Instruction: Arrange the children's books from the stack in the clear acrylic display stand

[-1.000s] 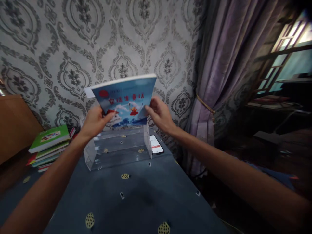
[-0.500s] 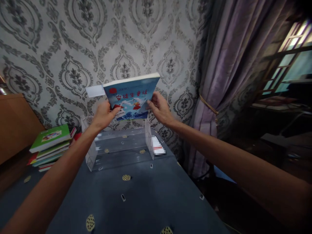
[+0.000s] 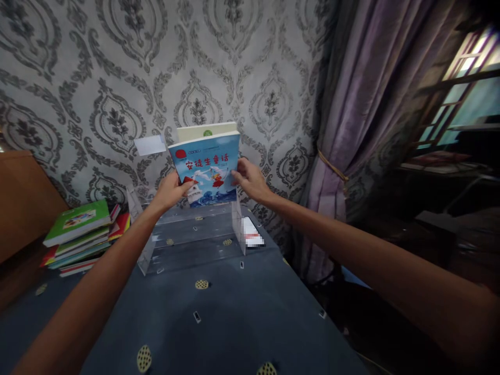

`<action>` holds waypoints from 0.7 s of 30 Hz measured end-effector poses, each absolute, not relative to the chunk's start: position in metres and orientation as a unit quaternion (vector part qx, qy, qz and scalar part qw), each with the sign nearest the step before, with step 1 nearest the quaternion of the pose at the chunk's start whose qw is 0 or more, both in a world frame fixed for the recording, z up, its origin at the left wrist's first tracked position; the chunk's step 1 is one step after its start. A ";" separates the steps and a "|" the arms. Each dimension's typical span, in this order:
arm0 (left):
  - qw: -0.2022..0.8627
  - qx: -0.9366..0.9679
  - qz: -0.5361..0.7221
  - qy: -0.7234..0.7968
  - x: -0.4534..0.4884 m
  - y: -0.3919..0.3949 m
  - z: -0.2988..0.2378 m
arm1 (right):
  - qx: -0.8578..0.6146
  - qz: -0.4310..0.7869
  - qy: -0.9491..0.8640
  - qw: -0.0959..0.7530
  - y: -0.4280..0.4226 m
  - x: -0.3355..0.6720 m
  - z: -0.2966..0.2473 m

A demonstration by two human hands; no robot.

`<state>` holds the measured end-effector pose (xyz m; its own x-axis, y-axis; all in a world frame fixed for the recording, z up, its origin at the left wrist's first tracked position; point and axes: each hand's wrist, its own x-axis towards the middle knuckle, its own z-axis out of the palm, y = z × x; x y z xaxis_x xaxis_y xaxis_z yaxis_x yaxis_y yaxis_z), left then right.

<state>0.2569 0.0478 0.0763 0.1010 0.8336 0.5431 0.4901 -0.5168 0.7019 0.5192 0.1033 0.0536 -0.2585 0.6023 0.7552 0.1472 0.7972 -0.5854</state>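
Observation:
A blue picture book with red characters on its cover stands upright over the back tier of a clear acrylic rack. My left hand grips its lower left edge and my right hand grips its right edge. Behind it a second, pale book shows its top, leaning toward the wall. Whether the blue book's bottom edge rests on the rack is hidden by my hands.
A stack of books with a green one on top lies at the left of the blue patterned tablecloth. A phone lies right of the rack. A brown cabinet stands far left, a purple curtain at the right.
Both hands have carried the blue book lower and farther back toward the wall, from tilted to upright. The pale book behind it now shows.

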 end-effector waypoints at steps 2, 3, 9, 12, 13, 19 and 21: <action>0.219 0.718 0.464 0.471 0.256 0.050 0.073 | -0.276 0.151 -0.772 0.552 0.105 0.518 0.053; 0.235 0.712 0.454 0.481 0.255 0.051 0.071 | -0.292 0.126 -0.774 0.547 0.105 0.518 0.053; 0.186 0.706 0.445 0.519 0.254 0.056 0.054 | -0.378 0.068 -0.771 0.509 0.105 0.518 0.049; 0.097 0.728 0.422 0.532 0.253 0.054 0.053 | -0.395 0.059 -0.771 0.495 0.107 0.519 0.048; 0.062 0.733 0.410 0.539 0.253 0.053 0.054 | -0.396 0.061 -0.772 0.493 0.108 0.519 0.048; -0.041 0.728 0.335 0.597 0.265 0.045 0.063 | -0.396 0.068 -0.770 0.496 0.118 0.520 0.051; -0.066 0.718 0.321 0.614 0.271 0.044 0.066 | -0.395 0.068 -0.768 0.500 0.118 0.521 0.052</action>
